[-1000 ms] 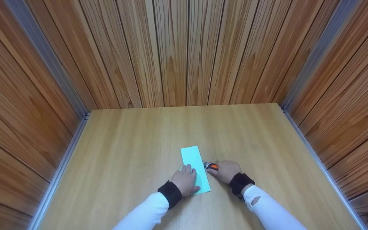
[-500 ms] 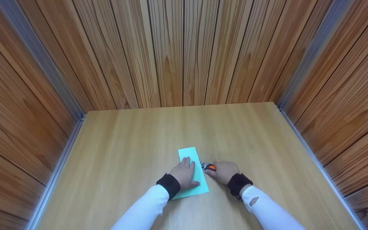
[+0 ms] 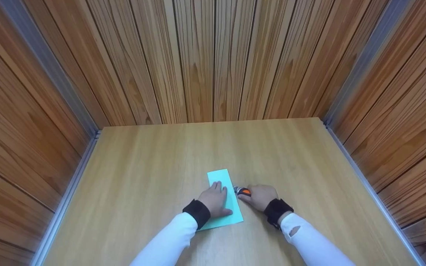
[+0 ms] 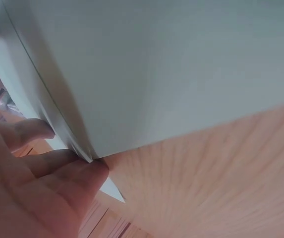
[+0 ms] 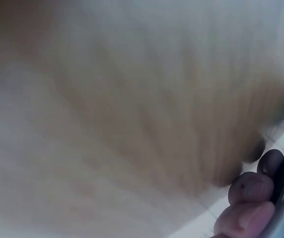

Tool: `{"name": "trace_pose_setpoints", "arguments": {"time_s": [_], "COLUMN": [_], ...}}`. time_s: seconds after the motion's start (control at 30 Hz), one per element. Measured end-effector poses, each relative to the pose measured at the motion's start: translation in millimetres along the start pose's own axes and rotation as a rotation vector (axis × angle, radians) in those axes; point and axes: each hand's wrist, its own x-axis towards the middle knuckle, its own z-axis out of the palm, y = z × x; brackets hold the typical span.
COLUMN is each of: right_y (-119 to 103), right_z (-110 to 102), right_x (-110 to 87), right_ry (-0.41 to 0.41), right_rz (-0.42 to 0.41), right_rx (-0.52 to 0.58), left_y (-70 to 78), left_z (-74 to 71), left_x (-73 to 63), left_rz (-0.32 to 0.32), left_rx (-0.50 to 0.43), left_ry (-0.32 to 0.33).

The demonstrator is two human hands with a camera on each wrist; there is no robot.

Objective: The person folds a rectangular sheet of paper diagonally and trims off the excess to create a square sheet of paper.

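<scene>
A turquoise paper sheet (image 3: 218, 176) with a folded layer lies on the table. My left hand (image 3: 213, 201) rests across it, fingers spread. In the left wrist view its fingertips (image 4: 97, 171) press beside the sheet's corner and a raised crease (image 4: 47, 94). My right hand (image 3: 261, 197) grips what looks like a utility knife (image 3: 243, 191), dark and orange with a metal nose held right at the paper's right edge. Curled fingers (image 5: 248, 203) wrap its handle (image 5: 282, 213) in the right wrist view. The blade itself is hidden.
The pale wooden tabletop (image 3: 154, 162) is enclosed by wood-plank walls (image 3: 202, 74) at the back and sides. Metal rails (image 3: 68, 199) run along the table's side edges. Both wrists wear black bands (image 3: 197, 213).
My left hand has slid slightly forward up the sheet, and more of the paper's lower left shows under the wrist. The right hand keeps the knife at the paper's right edge, almost still.
</scene>
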Motion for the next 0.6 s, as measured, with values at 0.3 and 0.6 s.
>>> {"name": "trace_pose_setpoints", "arguments": {"time_s": [0.3, 0.6], "right_y": [1.6, 0.5], "right_z": [-0.4, 2.1], "right_x": [2.7, 3.7], "right_ry": [0.02, 0.038], "right_rz": [-0.029, -0.023], "right_rx": [-0.015, -0.053], "left_y": [-1.8, -1.0], "left_z": [2.1, 3.1], "left_x": [2.2, 0.8], "left_rz": [0.002, 0.006], "left_rx": [0.014, 0.014], "left_ry": [0.002, 0.004]}}
